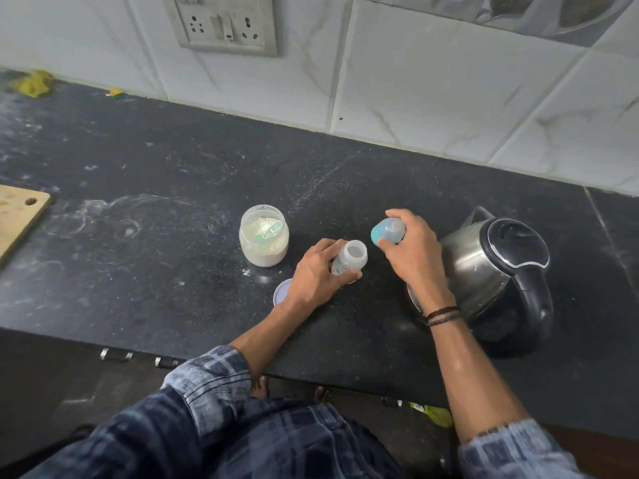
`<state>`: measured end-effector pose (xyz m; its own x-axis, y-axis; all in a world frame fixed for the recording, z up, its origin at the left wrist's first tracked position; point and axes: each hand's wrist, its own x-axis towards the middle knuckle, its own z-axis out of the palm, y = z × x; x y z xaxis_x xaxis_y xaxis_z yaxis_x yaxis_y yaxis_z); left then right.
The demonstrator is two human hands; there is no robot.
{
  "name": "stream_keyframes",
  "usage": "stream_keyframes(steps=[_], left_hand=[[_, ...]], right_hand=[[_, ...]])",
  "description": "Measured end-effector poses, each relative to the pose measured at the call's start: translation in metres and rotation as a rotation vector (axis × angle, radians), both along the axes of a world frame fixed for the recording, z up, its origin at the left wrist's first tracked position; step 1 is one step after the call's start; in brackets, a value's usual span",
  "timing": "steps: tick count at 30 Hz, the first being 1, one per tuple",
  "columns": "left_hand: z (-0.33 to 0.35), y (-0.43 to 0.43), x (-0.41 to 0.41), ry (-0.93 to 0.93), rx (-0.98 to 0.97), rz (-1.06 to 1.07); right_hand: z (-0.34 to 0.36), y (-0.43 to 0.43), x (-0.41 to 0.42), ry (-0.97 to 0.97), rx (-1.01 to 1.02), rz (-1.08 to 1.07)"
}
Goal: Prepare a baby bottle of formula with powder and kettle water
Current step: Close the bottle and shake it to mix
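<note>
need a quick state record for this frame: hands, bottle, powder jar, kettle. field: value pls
left hand: grips the bottle, base on the counter
bottle: open, top off; contents unclear
right hand: holds the bottle top, teal ring, clear of the bottle
jar: open, powder and scoop inside
jar lid: flat on counter, partly hidden by the left wrist
kettle: lid closed, on the counter to the right
cutting board: left edge of the counter
</note>
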<state>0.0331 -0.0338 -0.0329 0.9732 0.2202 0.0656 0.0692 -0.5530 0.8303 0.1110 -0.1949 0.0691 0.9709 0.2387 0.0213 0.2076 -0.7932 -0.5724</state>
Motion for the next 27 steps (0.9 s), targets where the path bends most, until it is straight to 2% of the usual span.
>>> stream_keyframes(steps=[3,7,17,27], left_hand=[[0.000,0.001,0.000,0.009,0.001,-0.005],[0.000,0.000,0.000,0.002,-0.008,-0.006],[0.003,0.000,0.000,-0.034,0.012,-0.002],[-0.001,0.000,0.001,-0.021,0.026,-0.009]], right_hand=[[0.022,-0.004,-0.004,0.007,0.072,0.019],[0.042,-0.004,-0.008,0.125,0.113,0.110],[0.032,0.015,-0.020,0.149,-0.032,0.281],[0.021,0.017,-0.021,0.083,-0.101,0.300]])
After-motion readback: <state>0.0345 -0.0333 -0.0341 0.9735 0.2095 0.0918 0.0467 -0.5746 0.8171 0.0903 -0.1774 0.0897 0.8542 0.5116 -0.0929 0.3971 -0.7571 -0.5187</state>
